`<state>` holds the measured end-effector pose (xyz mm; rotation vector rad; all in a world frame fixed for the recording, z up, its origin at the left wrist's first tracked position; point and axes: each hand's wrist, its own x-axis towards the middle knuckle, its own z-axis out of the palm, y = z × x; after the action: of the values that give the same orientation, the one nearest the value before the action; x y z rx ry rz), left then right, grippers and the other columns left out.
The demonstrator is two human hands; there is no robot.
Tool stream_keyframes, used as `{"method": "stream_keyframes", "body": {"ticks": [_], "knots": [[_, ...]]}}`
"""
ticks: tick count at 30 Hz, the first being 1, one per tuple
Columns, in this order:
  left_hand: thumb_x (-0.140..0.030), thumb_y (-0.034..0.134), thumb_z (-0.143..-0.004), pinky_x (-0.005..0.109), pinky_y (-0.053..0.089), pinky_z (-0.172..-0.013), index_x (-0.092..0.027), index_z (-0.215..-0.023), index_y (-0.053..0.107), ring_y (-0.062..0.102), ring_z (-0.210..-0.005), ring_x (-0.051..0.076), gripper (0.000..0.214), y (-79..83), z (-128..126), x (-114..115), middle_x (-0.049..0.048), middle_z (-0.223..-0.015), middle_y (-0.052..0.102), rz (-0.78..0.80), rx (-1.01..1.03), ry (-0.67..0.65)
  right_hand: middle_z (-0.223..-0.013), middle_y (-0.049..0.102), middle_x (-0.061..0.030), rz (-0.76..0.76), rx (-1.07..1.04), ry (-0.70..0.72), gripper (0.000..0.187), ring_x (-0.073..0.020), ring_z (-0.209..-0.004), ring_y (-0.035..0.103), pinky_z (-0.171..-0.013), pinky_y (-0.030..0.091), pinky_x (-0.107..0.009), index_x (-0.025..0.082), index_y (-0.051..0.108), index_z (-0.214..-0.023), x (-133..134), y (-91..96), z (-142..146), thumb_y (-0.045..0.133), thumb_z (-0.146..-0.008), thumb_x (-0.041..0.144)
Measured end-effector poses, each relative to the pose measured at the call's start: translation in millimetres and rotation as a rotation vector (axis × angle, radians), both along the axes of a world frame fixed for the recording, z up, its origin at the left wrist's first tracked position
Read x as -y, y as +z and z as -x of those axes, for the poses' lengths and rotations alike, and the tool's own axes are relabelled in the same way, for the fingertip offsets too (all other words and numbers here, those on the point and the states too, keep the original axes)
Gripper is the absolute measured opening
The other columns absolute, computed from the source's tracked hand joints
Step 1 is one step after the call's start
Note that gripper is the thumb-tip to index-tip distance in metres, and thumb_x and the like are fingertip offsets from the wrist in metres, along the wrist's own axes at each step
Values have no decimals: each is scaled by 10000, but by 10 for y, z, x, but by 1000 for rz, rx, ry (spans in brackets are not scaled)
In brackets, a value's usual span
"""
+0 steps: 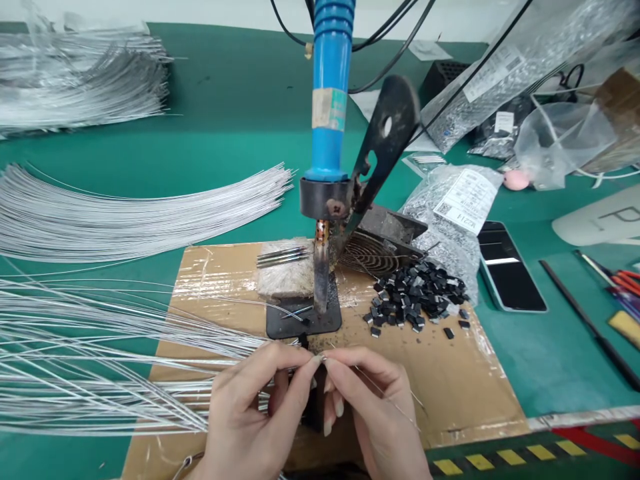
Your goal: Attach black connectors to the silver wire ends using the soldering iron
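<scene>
My left hand [260,407] and my right hand [373,407] meet at their fingertips, low in the middle of the view. The left thumb and index finger pinch a tiny piece too small to name. Against it, the right thumb and index finger are pinched. A thin silvery wire [370,381] runs through the right hand and out past its knuckles. Just beyond the fingers, a blue-handled soldering iron [330,140] points down in a black metal stand [327,200]. Left of my hands, loose white wires [200,333] spread with their ends near the left fingers.
Small black components [415,293] lie piled on the cardboard sheet [465,393]. A white wire bundle [150,213] lies left, another wire bundle [85,80] behind it. A phone [513,267], a bubble-wrap bag [445,213] and a black rod [590,323] are on the right.
</scene>
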<state>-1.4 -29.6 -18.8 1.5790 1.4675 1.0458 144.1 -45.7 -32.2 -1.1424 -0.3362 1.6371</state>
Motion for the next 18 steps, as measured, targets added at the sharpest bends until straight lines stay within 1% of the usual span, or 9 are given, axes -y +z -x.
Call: {"method": "stream_keyframes", "body": {"ticks": [5, 10, 14, 16, 18], "knots": [[-157, 719, -923, 219, 475, -530, -254, -823, 767, 676, -579, 125, 147, -5, -2, 3, -35, -690, 746, 25, -30, 0, -609, 682, 8, 13, -28, 36, 215, -83, -461, 591, -456, 506, -198, 184, 861, -802, -20, 24, -29, 908, -820, 394], [-152, 706, -923, 224, 476, -548, -260, -825, 763, 664, -583, 126, 156, -4, 9, 10, -36, -690, 734, 31, -25, -26, -590, 662, 16, 52, -48, 127, 236, -67, -449, 554, -431, 495, -174, 167, 842, -752, -81, 54, -133, 927, -790, 384], [-175, 687, -943, 231, 459, -536, -262, -812, 755, 642, -553, 120, 171, 6, 15, 16, -42, -665, 714, 49, -45, -41, -598, 680, 7, 41, -14, 229, 264, -77, -443, 587, -444, 508, -180, 155, 836, -764, -118, 57, -218, 911, -808, 404], [-189, 683, -949, 232, 455, -532, -263, -811, 751, 637, -548, 120, 171, 7, 15, 20, -45, -657, 709, 65, -53, -38, -606, 690, 3, 42, -3, 241, 268, -86, -452, 600, -453, 509, -188, 155, 840, -784, -121, 54, -229, 908, -813, 413], [-199, 686, -951, 225, 451, -526, -264, -820, 748, 637, -552, 117, 159, 3, 13, 24, -48, -662, 711, 78, -56, -23, -619, 691, 2, 36, -13, 220, 261, -88, -467, 607, -470, 505, -190, 154, 845, -803, -112, 48, -217, 899, -827, 408]]}}
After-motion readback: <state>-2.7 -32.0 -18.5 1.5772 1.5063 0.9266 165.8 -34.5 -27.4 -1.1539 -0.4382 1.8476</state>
